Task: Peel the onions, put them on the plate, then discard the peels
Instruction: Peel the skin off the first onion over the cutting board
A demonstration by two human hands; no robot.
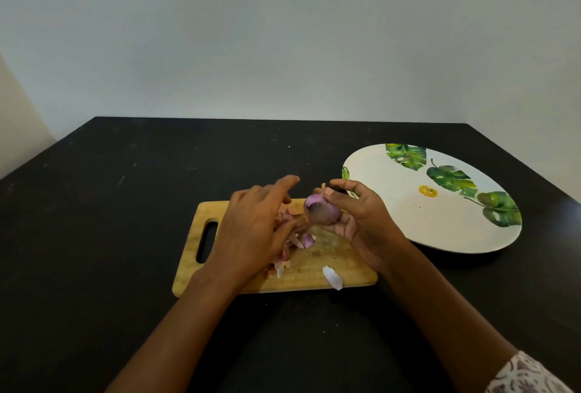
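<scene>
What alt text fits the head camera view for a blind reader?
A right hand holds a partly peeled purple onion over a wooden cutting board strewn with peels, the left hand beside it. A leaf-patterned plate sits to the right on a black table.

Wooden board lying flat on the black worktop, handle slot sitting at its left end. Worktop showing scuffs and pale specks. Plain pale wall running behind the far edge.
</scene>
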